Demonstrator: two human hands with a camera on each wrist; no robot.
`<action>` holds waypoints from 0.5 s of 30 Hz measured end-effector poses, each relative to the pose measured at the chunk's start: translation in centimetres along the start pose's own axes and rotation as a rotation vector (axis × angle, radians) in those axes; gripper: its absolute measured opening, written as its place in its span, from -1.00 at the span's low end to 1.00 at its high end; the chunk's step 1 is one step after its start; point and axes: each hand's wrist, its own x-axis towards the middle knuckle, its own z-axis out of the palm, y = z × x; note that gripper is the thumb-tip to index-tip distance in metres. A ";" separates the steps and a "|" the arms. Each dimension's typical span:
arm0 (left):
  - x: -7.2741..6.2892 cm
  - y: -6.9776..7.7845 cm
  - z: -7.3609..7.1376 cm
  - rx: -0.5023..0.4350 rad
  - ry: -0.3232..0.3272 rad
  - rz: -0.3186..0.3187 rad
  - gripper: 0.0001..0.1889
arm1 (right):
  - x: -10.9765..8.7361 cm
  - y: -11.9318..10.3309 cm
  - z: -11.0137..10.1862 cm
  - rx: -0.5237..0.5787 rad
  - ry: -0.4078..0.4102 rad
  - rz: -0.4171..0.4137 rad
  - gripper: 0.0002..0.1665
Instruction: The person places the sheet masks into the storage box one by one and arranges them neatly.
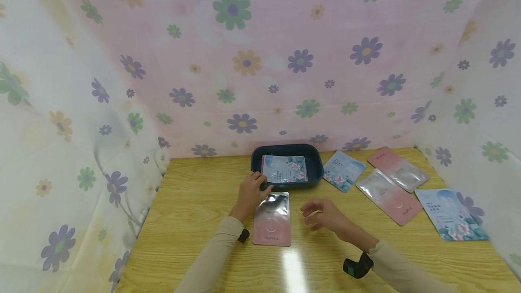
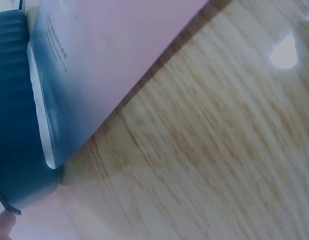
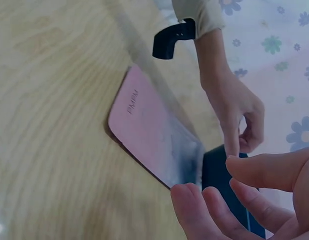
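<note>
My left hand (image 1: 249,197) grips the near left rim of a dark blue-green plastic bin (image 1: 315,166), thumb and fingers pinching its edge. In the left wrist view only fingertips (image 2: 3,226) show, at the rim of the bin (image 2: 19,120). Inside the bin lie stacked flat sachets, a blue floral one (image 1: 285,169) on top. Just in front lies a pink-and-silver sachet (image 1: 272,220), its silver end close to the bin wall. To the right of that sachet, my right hand (image 1: 323,216) hovers over the table with fingers loosely bent, holding nothing.
Right of the bin lie a blue floral sachet (image 1: 343,171), two pink-and-silver sachets (image 1: 396,168) and another blue floral sachet (image 1: 449,216). The wooden table (image 1: 203,184) is bordered by a flowered curtain (image 1: 277,58) at the back and sides.
</note>
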 end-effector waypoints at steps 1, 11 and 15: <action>0.0 0.0 0.0 0.002 -0.001 -0.002 -0.76 | -0.1 0.2 0.2 0.010 0.000 0.007 -0.65; 0.0 -0.2 0.2 0.016 0.010 -0.002 -0.76 | -0.8 2.4 2.1 0.088 0.031 0.056 -0.60; -0.1 -0.1 0.2 0.003 0.010 -0.001 -0.76 | -1.0 3.4 3.0 0.121 0.058 0.078 -0.61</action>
